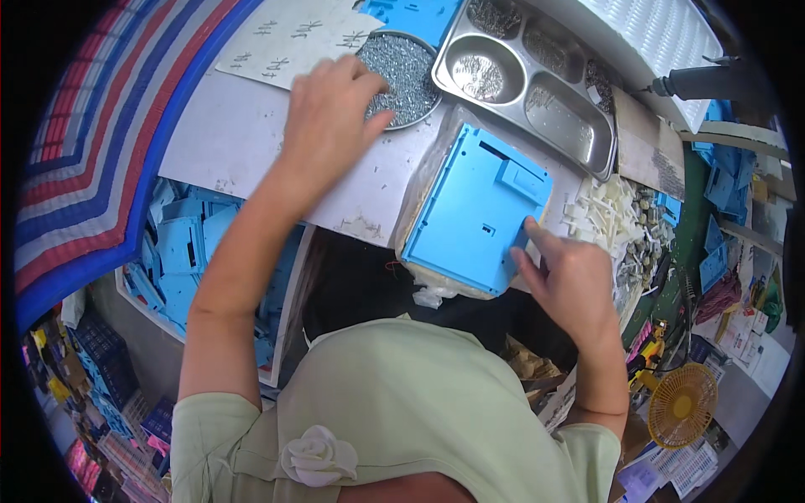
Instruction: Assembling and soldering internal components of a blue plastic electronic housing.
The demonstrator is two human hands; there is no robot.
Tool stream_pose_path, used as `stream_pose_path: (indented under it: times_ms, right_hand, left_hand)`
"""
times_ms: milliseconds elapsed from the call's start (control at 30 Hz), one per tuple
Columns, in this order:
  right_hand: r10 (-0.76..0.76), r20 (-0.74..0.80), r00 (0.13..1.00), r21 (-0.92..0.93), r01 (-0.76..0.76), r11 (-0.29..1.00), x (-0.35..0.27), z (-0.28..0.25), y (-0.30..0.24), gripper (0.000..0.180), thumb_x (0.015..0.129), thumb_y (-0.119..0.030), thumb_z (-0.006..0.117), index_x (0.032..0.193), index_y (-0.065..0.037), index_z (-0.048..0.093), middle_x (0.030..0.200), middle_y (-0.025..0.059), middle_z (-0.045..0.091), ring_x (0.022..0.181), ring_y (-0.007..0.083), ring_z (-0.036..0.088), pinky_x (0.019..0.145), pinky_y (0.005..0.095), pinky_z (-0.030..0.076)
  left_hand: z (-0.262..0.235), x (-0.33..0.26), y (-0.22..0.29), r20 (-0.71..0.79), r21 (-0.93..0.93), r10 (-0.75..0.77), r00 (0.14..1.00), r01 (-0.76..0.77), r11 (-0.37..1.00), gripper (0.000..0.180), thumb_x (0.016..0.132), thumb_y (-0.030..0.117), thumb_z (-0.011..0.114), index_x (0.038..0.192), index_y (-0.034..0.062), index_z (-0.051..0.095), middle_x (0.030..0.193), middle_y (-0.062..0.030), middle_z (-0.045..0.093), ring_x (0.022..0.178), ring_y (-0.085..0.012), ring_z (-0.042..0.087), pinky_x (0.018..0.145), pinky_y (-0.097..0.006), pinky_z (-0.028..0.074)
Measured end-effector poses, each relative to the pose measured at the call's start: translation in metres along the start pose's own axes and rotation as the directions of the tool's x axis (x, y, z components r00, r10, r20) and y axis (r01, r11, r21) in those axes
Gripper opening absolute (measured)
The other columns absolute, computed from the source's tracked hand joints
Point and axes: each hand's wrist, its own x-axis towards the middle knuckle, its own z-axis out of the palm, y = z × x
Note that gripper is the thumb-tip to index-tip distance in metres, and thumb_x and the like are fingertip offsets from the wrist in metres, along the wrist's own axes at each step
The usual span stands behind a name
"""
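My left hand (329,113) reaches over a round metal dish (436,101) full of small silvery screws (401,71). Its thumb stands apart from the other fingers, some of whose tips are hidden. A flat blue plastic panel (470,214) with slots and a raised block lies tilted on a pad wrapped in clear plastic (411,210). At the panel's right edge is my right hand (573,281). Index finger and thumb rest apart against that edge, while the remaining fingers curl beneath and are partly hidden.
A metal compartment tray (517,94) with small fasteners stands behind the panel. White plastic parts (599,210) are heaped to the right. A power screwdriver (700,82) juts in at upper right. Below left, a bin (126,289) holds blue parts. Marked cardboard (281,38) lies at the back.
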Motion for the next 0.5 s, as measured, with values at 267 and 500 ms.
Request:
stream_pose_path:
  times_ms: [267, 500]
  right_hand:
    - [-0.264, -0.284, 0.922, -0.003, 0.275, 0.961, 0.135, -0.021, -0.002, 0.012, 0.078, -0.012, 0.076, 0.087, -0.004, 0.072, 0.080, 0.0106, 0.065, 0.088, 0.0292, 0.062, 0.075, 0.0400, 0.050]
    - [-0.528, -0.141, 0.837, -0.286, 0.476, 0.831, 0.247, 0.030, -0.027, 0.014, 0.078, -0.020, 0.077, 0.089, -0.012, 0.075, 0.095, 0.0020, 0.069, 0.107, 0.0249, 0.058, 0.090, 0.0442, 0.049]
  left_hand:
    - [0.019, 0.006, -0.018, 0.165, 0.083, 0.007, 0.986, -0.021, 0.996, 0.009, 0.086, 0.017, 0.070, 0.090, 0.0093, 0.071, 0.093, -0.0031, 0.063, 0.097, -0.0238, 0.058, 0.093, -0.046, 0.037]
    - [0.028, 0.002, -0.024, -0.007, 0.031, -0.020, 1.000, 0.020, 0.999, 0.008, 0.088, 0.017, 0.069, 0.088, 0.0091, 0.067, 0.092, -0.0033, 0.061, 0.096, -0.0233, 0.057, 0.092, -0.045, 0.035]
